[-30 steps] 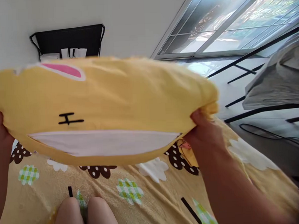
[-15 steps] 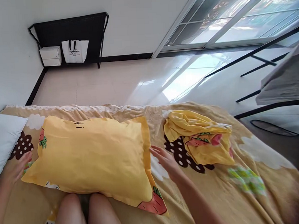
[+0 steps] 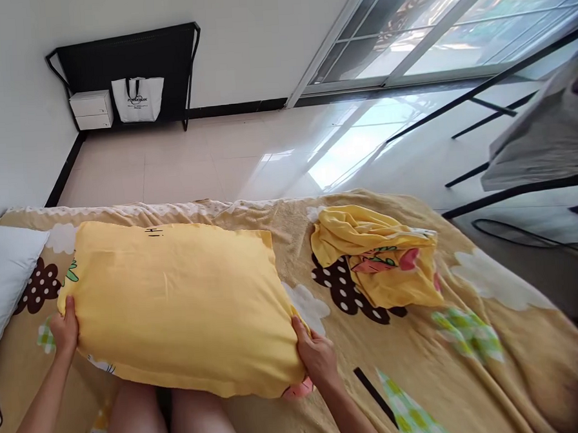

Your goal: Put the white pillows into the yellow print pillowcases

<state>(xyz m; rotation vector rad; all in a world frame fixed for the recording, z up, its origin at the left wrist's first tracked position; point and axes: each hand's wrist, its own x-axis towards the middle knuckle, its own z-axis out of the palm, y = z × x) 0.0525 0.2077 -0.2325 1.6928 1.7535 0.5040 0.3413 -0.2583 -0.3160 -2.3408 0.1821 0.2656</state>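
A plump yellow pillow (image 3: 182, 306) in a printed pillowcase lies across the bed, just in front of my knees. My left hand (image 3: 66, 328) grips its left edge, thumb on top. On the opposite side my right hand (image 3: 315, 354) is closed around the right edge near the lower corner, where a pink strawberry print partly shows. The fingers under the pillow are hidden on both sides. To the right of the pillow, a crumpled yellow cloth (image 3: 378, 257) with matching strawberry print rests on the tan patterned blanket (image 3: 289, 413).
A white pillow (image 3: 11, 276) lies at the left edge. Beyond the bed, a black rack (image 3: 130, 57) holds a white box (image 3: 92, 110) and a white bag (image 3: 139, 99). A black metal frame (image 3: 506, 105) with grey fabric stands at right, near a sliding glass door (image 3: 405, 36).
Both hands, open and beside the pillow before, have closed on its left and right edges. The pillow's right flap and lower corner are now gathered in. The view has shifted slightly.
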